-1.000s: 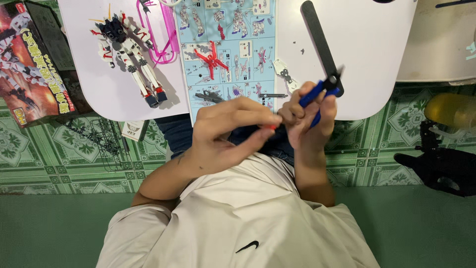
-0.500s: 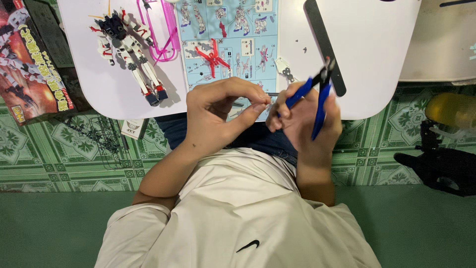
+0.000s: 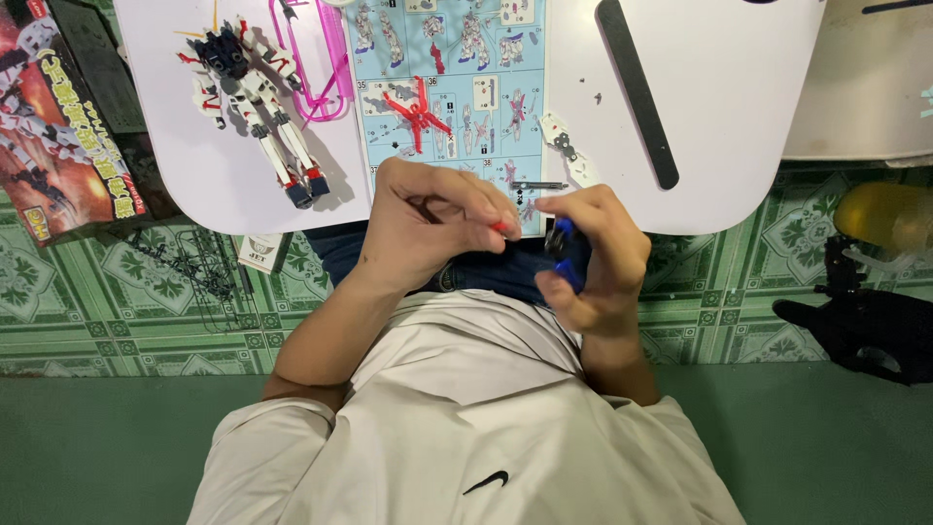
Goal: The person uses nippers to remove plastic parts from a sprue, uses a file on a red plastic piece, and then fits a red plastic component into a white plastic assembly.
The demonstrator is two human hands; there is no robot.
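Off the near edge of the white tabletop (image 3: 739, 146), the left hand (image 3: 428, 228) pinches a tiny red part (image 3: 500, 228); the right hand (image 3: 598, 258) is closed round blue-handled nippers (image 3: 564, 255). Held over the lap, the part could slip and vanish onto the green floor (image 3: 117, 301)

Left hand (image 3: 428, 228) pinches a small red part (image 3: 500, 229), right hand (image 3: 593, 258) grips blue-handled nippers (image 3: 566, 255)

A robot model (image 3: 258, 117) lies beside the instruction sheet (image 3: 452, 92).
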